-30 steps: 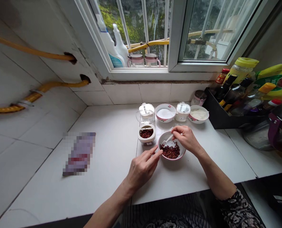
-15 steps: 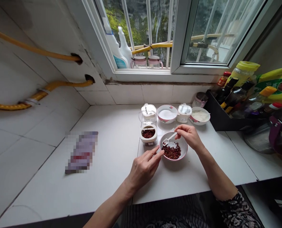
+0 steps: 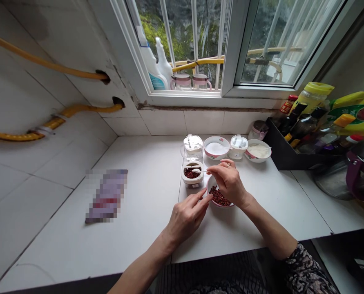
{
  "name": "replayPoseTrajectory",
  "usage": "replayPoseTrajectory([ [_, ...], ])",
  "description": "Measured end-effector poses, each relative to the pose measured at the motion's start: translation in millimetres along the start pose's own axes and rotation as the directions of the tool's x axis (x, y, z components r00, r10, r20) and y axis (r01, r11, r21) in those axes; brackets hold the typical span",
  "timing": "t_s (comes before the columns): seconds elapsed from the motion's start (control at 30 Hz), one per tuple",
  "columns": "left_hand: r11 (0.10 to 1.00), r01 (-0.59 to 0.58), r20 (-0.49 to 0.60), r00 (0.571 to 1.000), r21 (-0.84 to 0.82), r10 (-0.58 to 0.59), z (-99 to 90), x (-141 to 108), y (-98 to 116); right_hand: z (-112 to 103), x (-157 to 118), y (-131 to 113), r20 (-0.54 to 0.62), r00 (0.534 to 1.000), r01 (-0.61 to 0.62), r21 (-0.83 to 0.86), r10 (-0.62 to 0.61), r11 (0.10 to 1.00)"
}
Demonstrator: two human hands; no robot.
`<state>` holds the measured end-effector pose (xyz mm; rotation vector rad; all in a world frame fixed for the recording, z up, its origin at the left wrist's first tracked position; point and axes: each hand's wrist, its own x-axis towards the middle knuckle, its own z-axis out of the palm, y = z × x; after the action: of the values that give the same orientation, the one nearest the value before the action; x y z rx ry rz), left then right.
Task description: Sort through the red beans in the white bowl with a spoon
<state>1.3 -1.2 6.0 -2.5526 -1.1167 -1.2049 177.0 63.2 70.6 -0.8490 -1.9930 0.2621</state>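
Note:
A small white spoon (image 3: pixel 201 171) is pinched in my right hand (image 3: pixel 230 181), its bowl end over the open seasoning jar (image 3: pixel 193 183). Dark reddish peppercorns (image 3: pixel 191 173) lie inside that jar, and a white bar crosses its mouth. The jar's clear lid (image 3: pixel 190 152) stands flipped up behind it. Just to the right, a white bowl with a pink rim (image 3: pixel 210 184) holds more of the peppercorns (image 3: pixel 219 196); my right hand hides part of it. With its fingers at the rim, my left hand (image 3: pixel 188 215) grips the bowl's left side.
Behind stand a lidded white jar (image 3: pixel 193 141), a bowl of white grains (image 3: pixel 216 148), another lidded jar (image 3: pixel 238 147) and a bowl of pale powder (image 3: pixel 257 150). A black bin of bottles (image 3: pixel 282 152) and a pot (image 3: pixel 331 175) are right. A blurred packet (image 3: pixel 106 197) lies left.
My right hand has moved left with the spoon, from above the bowl to over the open jar. My left hand has stayed at the bowl's rim.

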Motion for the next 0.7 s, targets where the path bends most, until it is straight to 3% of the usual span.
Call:
replayPoseTrajectory([
  [0.1, 1.0, -0.003, 0.001, 1.0, -0.001, 0.003, -0.4, 1, 1, -11, 0, 2, -0.046, 0.998, 0.037, -0.037, -0.039, 0.999],
  [0.2, 1.0, -0.007, -0.001, 1.0, -0.008, 0.007, -0.4, 2, 1, -28, -1, 10, -0.109, 0.989, -0.11, -0.05, 0.104, 0.993],
  [0.33, 1.0, 0.001, -0.003, 1.0, -0.013, -0.001, -0.2, 1, 0, -41, -8, 28, 0.012, 0.97, -0.236, -0.155, 0.241, 0.959],
  [0.47, 1.0, 0.007, 0.01, 1.0, -0.009, -0.007, -0.6, 1, 0, -35, -13, 38, 0.16, 0.95, -0.227, -0.24, 0.269, 0.944],
  [0.57, 1.0, 0.009, 0.016, 1.0, -0.011, -0.009, -1.1, 1, 0, -27, -14, 35, 0.204, 0.939, -0.231, -0.22, 0.276, 0.948],
  [0.7, 1.0, 0.004, 0.015, 1.0, -0.013, -0.004, -1.5, 1, 1, -20, -14, 29, 0.219, 0.913, -0.327, -0.107, 0.343, 0.939],
])
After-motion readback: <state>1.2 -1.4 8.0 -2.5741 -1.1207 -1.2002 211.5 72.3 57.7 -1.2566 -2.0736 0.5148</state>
